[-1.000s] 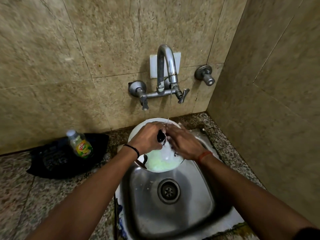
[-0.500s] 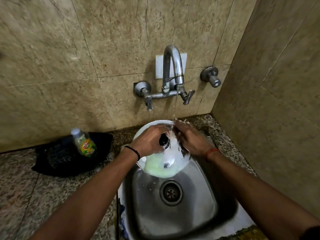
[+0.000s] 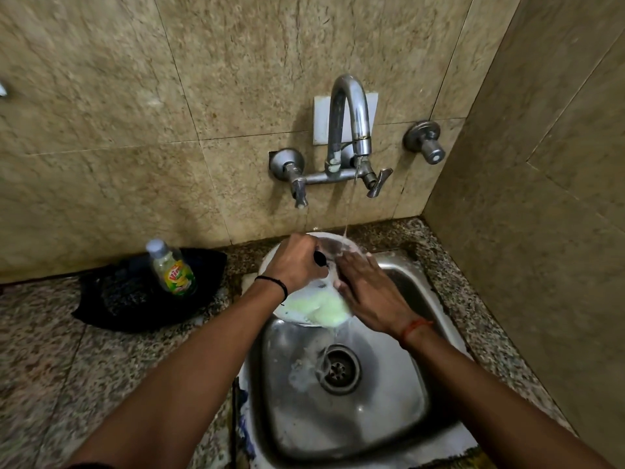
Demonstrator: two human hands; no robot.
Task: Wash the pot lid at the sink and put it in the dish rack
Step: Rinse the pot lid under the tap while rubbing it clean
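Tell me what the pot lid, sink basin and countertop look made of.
Pot lid: looks like clear glass, since pale green shows through it, with a black knob, probably plastic, gripped by the left hand. Sink basin: brushed stainless steel, grey with soft reflections. Countertop: polished speckled stone, likely granite.

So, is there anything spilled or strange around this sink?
Nothing is damaged. Soapy foam lies in the sink beside the drain, as washing would leave. The left hand holds the pot lid by its knob; the right hand rubs it under the thin water stream.
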